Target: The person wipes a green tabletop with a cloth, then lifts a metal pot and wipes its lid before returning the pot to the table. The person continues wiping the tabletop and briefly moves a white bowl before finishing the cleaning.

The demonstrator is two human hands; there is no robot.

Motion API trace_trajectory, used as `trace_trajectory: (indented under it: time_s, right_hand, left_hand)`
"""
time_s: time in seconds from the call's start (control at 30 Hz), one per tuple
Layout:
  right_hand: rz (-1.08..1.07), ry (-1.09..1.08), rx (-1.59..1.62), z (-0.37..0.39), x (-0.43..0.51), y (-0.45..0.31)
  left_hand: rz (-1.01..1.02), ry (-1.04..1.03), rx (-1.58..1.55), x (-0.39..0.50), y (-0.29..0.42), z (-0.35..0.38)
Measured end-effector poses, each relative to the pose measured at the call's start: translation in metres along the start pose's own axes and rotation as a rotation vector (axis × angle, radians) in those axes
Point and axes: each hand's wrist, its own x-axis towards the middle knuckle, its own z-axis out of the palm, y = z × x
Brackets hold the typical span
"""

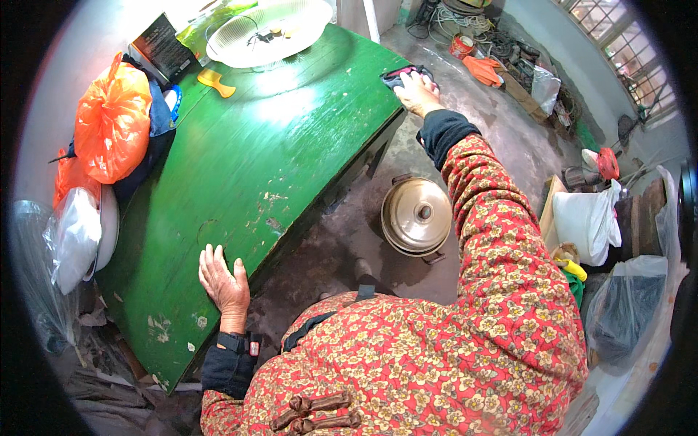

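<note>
A green-painted wooden table (234, 163) with chipped paint stretches across the view before me. My right hand (419, 94) reaches far out to the table's right corner and presses on a dark cloth (393, 79) with a pink patch. Part of that cloth hangs past the edge, and the fingers cover some of it. Flat on the near part of the tabletop rests my left hand (224, 280), its fingers and thumb apart, holding nothing. Wet-looking glare shows on the far tabletop.
A white ribbed basket (240, 41) with small items stands at the far end, near a yellow scraper-like piece (217, 83). Orange plastic bags (112, 122) crowd the left edge. A lidded metal pot (415, 215) sits on the floor right of the table. Clutter lines the right wall.
</note>
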Motion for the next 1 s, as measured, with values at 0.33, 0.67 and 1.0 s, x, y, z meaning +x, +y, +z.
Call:
trace_trajectory:
  time_s: [0.33,0.67,1.0]
  right_hand:
    - [-0.180,0.075,-0.201,0.005,-0.070,-0.070]
    - [-0.482,-0.163,-0.308,-0.004,-0.112,-0.165]
    - [-0.631,-0.204,-0.165,0.011,-0.080,-0.275]
  left_hand:
    - [0.054,0.069,-0.067,-0.001,-0.002,0.004]
    - [0.128,0.043,-0.209,-0.003,0.000,-0.007]
    - [0.134,-0.057,-0.208,-0.005,-0.003,-0.014]
